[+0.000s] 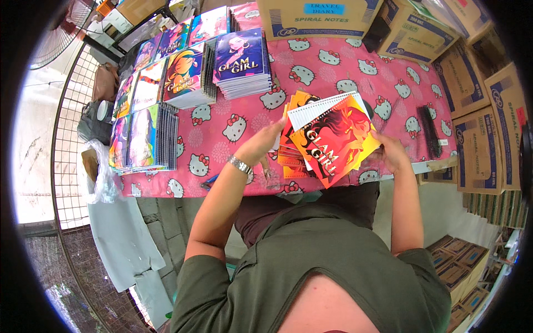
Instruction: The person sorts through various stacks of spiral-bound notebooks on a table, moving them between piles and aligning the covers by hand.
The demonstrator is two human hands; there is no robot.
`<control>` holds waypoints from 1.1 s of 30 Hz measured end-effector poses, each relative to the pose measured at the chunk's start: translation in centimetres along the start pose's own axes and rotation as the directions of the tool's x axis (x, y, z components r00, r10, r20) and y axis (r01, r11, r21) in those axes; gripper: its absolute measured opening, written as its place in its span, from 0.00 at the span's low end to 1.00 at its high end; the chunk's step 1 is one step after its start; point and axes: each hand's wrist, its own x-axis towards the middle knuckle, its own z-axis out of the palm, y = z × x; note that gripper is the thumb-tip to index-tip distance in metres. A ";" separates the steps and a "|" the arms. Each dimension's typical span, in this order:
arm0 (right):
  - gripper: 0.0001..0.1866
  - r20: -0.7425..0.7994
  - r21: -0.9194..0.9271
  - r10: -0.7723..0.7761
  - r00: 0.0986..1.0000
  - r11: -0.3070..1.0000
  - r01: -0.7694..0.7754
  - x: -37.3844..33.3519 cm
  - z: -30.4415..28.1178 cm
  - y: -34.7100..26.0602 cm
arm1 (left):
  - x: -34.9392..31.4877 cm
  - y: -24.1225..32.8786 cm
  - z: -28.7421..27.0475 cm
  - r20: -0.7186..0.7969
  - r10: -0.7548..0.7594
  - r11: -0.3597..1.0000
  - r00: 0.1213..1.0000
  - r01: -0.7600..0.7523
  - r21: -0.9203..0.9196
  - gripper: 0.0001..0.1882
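Over the table's near edge, a red, orange and yellow illustrated notebook cover [338, 141] lies turned at an angle on white sheets [327, 106] with punched holes along their top edge. More orange covers [292, 161] fan out beneath and to the left. My left hand [264, 141] grips the left side of this bundle, its fingers partly hidden behind the sheets. At the right corner of the top cover, my right hand [392, 151] is closed on the edge, thumb in front. No binding coil shows on these sheets.
Piles of spiral notebooks [241, 61] with colourful covers stand at the back left. Black binding coils [428, 132] lie at the right on the pink patterned tablecloth [233, 127]. Cardboard boxes [319, 19] line the back and right. A clear plastic bag [104, 175] hangs at the left edge.
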 end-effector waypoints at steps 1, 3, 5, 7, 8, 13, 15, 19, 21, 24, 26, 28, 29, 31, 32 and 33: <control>0.19 -0.034 -0.007 -0.042 0.999 0.999 0.042 0.2 -0.2 0.4 | 0.7 -1.1 0.5 -0.110 0.094 0.990 0.989 -0.081 0.117 0.42; 0.18 -0.102 0.074 -0.151 0.983 0.985 0.159 1.0 0.1 1.2 | 1.4 -2.1 1.5 -0.219 0.207 0.958 0.954 -0.152 0.243 0.43; 0.16 -0.167 0.166 -0.208 0.964 0.957 0.236 0.4 1.6 0.9 | 1.3 -2.5 1.5 -0.266 0.221 0.958 0.938 -0.157 0.239 0.45; 0.14 -0.144 0.189 -0.195 0.970 0.957 0.220 0.2 1.5 1.5 | 1.4 -3.0 -0.3 -0.224 0.163 0.978 0.961 -0.126 0.169 0.45; 0.15 -0.084 0.067 -0.151 0.985 0.985 0.157 -0.4 0.9 1.6 | 1.7 -3.5 -1.0 -0.202 0.143 0.981 0.969 -0.113 0.155 0.45; 0.23 0.117 0.085 0.067 0.991 0.993 -0.078 -1.3 0.8 -0.2 | 2.4 -4.6 0.7 -0.283 0.268 0.944 0.921 -0.192 0.269 0.46; 0.27 0.117 -0.023 0.087 0.989 0.996 -0.085 -1.0 2.2 -0.4 | 2.5 -3.8 2.7 -0.312 0.330 0.899 0.891 -0.197 0.391 0.45; 0.26 0.210 -0.072 0.136 0.968 0.990 -0.123 1.4 2.2 0.0 | 4.5 -4.3 2.5 -0.220 0.377 0.788 0.900 -0.187 0.586 0.42; 0.25 0.283 0.074 0.117 0.952 0.987 -0.143 2.0 0.2 -0.1 | 5.3 -4.8 1.9 -0.092 0.376 0.781 0.922 -0.262 0.567 0.41; 0.23 0.230 0.108 0.120 0.966 0.983 -0.148 1.9 -2.0 0.3 | 6.4 -7.3 -2.1 0.010 0.451 0.513 0.892 -0.268 0.815 0.28; 0.23 0.219 0.162 0.103 0.970 0.977 -0.140 1.4 -3.5 1.1 | 5.7 -7.4 -1.3 -0.015 0.444 0.505 0.896 -0.236 0.830 0.27; 0.22 0.223 0.219 0.092 0.970 0.965 -0.142 0.8 -3.3 1.5 | 5.2 -8.7 -0.8 -0.061 0.460 0.560 0.886 -0.236 0.795 0.30; 0.22 0.226 0.217 0.088 0.970 0.966 -0.138 1.2 -3.3 1.6 | 5.1 -9.3 -0.8 -0.095 0.479 0.614 0.873 -0.256 0.746 0.31; 0.22 0.209 0.214 0.082 0.974 0.969 -0.127 1.3 -4.1 2.0 | 4.2 -8.6 -0.1 -0.170 0.452 0.652 0.875 -0.195 0.732 0.32; 0.22 0.212 0.236 0.076 0.974 0.963 -0.127 1.2 -4.5 2.2 | 3.9 -8.3 0.5 -0.206 0.462 0.642 0.863 -0.164 0.749 0.32; 0.22 0.223 0.252 0.068 0.972 0.960 -0.125 1.2 -4.5 2.1 | 3.5 -8.1 0.8 -0.252 0.475 0.634 0.843 -0.129 0.762 0.32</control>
